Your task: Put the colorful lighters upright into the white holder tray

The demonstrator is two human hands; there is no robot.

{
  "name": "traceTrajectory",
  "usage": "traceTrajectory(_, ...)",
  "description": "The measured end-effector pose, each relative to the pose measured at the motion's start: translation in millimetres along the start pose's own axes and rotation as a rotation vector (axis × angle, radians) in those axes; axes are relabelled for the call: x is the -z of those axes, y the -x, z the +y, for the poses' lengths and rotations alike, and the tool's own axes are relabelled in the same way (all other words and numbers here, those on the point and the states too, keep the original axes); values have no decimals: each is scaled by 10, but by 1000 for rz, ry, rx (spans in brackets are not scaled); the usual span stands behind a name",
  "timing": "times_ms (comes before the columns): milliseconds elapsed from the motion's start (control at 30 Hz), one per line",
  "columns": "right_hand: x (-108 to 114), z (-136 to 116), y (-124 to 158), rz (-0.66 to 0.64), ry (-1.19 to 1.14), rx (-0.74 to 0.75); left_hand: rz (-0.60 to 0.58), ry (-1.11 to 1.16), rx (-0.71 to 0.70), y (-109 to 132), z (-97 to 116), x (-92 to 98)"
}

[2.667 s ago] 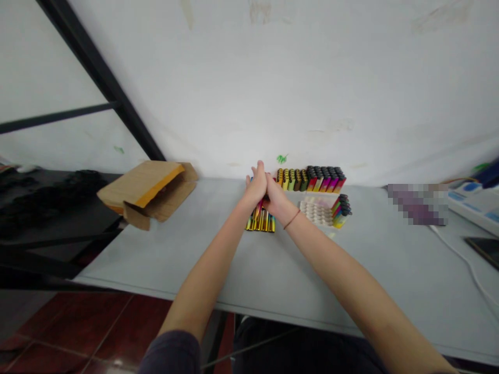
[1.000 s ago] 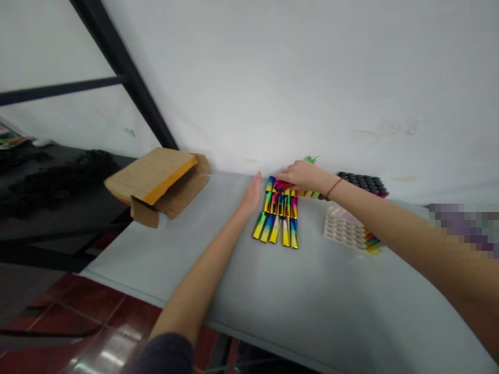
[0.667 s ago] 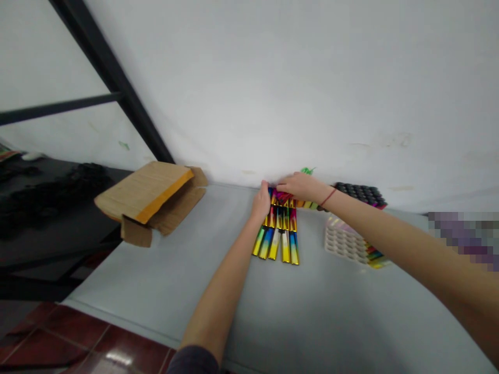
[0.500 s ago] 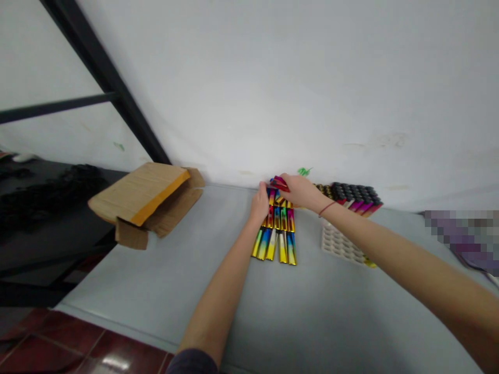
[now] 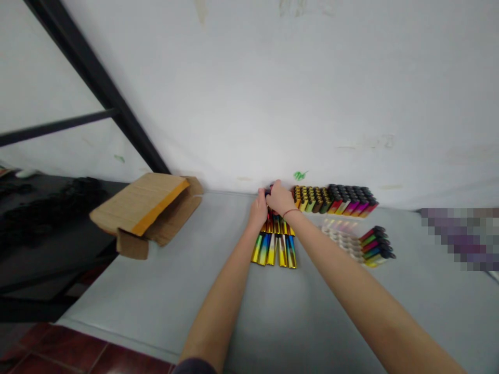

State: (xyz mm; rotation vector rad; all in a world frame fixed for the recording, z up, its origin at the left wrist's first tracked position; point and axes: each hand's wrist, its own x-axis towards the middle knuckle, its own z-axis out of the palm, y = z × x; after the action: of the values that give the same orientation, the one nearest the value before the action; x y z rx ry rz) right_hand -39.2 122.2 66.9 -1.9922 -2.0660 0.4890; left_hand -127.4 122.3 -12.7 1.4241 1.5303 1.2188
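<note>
Rows of shiny metallic cases [image 5: 272,250], yellow, blue and red, lie on the grey table [image 5: 163,291] close to the wall. My left hand [image 5: 258,210] is closed at the left of the back row, its fingertips hidden against small dark pieces. Beside it, almost touching, my right hand [image 5: 281,198] is closed over the back of the rows. What its fingers grip is too small and hidden to name. Right of my hands stand a block of gold-topped lighters [image 5: 312,197] and a block of black-topped lighters [image 5: 353,200].
A white tray [image 5: 345,243] with holes lies behind my right forearm, with several coloured lighters [image 5: 376,246] at its right end. An open cardboard box [image 5: 142,208] lies at the left. A black metal frame [image 5: 101,83] rises beside the table.
My right hand has moved slightly left and down, closer to my left hand; the red piece it held is now hidden. The lighter blocks and tray end show more fully.
</note>
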Motion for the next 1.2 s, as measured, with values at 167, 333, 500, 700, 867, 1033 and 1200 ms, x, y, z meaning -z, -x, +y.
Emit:
traceTrajectory(167, -4, 73, 19, 72, -6, -21, -3, -54, -17, 33, 43, -16)
traceTrajectory(333, 53, 135, 145, 87, 154, 101, -15, -100, -24, 43, 55, -22)
traceTrajectory(500, 12, 215, 363, 85, 318, 261, -49, -122, -30, 25, 10, -12)
traceTrajectory(700, -177, 284, 486, 183, 415, 366, -52, -137, -67, -7, -34, -4)
traceTrajectory(867, -245, 276, 436, 226, 435, 336, -76, -184, -82, -6, -27, 12)
traceTrajectory(1033, -266, 333, 438, 191, 427, 373, -54, -149, -37, -14, -35, 18)
traceTrajectory(1200, -209, 421, 432, 163, 414, 439, -30, -109, -14, -16, -10, 13)
